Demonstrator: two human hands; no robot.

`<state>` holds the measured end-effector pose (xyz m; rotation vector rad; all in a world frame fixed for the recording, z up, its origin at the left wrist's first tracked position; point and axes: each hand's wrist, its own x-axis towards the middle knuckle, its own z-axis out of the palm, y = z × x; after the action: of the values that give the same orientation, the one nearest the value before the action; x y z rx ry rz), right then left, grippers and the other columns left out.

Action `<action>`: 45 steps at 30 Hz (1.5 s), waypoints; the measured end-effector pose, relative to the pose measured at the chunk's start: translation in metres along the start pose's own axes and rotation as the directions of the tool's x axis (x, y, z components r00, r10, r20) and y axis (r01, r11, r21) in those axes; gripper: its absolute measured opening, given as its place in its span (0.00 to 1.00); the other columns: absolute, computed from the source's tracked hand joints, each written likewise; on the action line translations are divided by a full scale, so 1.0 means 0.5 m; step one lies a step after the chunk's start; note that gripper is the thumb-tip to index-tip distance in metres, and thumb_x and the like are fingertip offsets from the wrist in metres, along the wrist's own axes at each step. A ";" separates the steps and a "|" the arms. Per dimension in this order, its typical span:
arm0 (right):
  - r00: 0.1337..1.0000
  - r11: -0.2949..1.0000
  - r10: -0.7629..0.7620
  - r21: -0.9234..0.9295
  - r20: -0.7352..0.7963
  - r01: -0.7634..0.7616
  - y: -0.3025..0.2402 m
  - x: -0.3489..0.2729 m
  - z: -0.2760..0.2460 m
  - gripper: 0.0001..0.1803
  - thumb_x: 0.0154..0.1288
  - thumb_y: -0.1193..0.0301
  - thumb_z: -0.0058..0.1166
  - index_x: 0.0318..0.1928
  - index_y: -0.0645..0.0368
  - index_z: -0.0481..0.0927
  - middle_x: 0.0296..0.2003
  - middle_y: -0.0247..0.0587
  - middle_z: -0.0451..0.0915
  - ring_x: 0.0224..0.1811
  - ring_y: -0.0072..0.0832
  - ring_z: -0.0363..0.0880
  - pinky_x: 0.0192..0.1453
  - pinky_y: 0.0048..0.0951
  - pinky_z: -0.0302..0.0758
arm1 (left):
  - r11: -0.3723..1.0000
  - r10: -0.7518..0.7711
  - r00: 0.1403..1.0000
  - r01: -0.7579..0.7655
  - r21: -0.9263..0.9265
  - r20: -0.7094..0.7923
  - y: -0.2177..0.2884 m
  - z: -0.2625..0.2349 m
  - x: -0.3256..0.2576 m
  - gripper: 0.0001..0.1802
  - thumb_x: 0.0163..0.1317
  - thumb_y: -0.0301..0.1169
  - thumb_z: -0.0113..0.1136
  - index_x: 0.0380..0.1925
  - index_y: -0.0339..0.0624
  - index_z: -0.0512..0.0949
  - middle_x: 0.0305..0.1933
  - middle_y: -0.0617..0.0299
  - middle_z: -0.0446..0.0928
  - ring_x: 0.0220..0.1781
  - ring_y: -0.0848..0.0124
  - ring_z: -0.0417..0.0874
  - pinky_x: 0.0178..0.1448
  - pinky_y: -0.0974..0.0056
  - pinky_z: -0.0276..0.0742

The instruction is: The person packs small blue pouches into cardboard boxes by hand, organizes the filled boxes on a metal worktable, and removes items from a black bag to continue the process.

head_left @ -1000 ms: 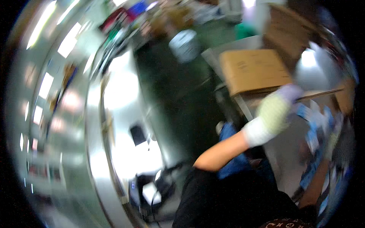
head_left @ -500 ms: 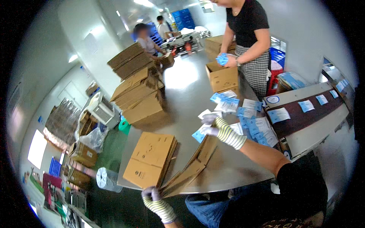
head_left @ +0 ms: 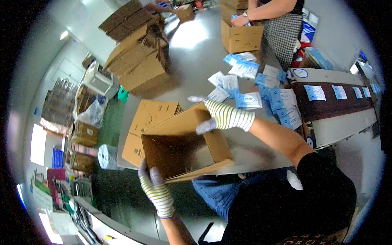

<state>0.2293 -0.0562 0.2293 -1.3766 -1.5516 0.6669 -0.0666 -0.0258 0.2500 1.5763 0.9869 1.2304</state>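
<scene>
A brown cardboard box (head_left: 173,151), squared out with its inside facing me, hangs tilted over the near edge of the metal table (head_left: 196,90). My left hand (head_left: 156,190), in a striped glove with grey fingertips, is closed on the box's lower left corner. At its upper right, my right hand (head_left: 222,114), gloved alike, grips the wall with the thumb on the inner side and the fingers outside. Flat folded cartons (head_left: 141,118) lie behind and left of the box. Beyond my right hand are scattered blue-and-white packets (head_left: 249,100).
A tall pile of cartons (head_left: 143,73) stands at the table's far left. Right of the table, a dark conveyor belt (head_left: 326,108) carries several packets. Across the table a person's hand (head_left: 240,20) reaches into another open box (head_left: 245,39). A wrapped roll (head_left: 108,157) stands at left.
The folded carton has been opened into a box and raised. My left hand has moved up, my right hand down and left with its wall. The view has tipped downward.
</scene>
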 end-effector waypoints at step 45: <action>0.879 0.725 -0.477 -0.575 -0.023 0.378 0.051 -0.127 0.003 0.32 0.54 0.44 0.59 0.48 0.55 0.70 0.48 0.42 0.72 0.54 0.40 0.70 0.56 0.43 0.70 | 0.254 -0.027 0.359 -0.900 0.354 0.933 -0.035 0.018 0.007 0.12 0.48 0.37 0.66 0.27 0.46 0.74 0.28 0.58 0.73 0.32 0.57 0.77 0.40 0.56 0.73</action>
<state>0.2360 -0.1109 0.1887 -1.3498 -1.9195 -0.2207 -0.0582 -0.0187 0.2333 3.1746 0.3057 -0.0692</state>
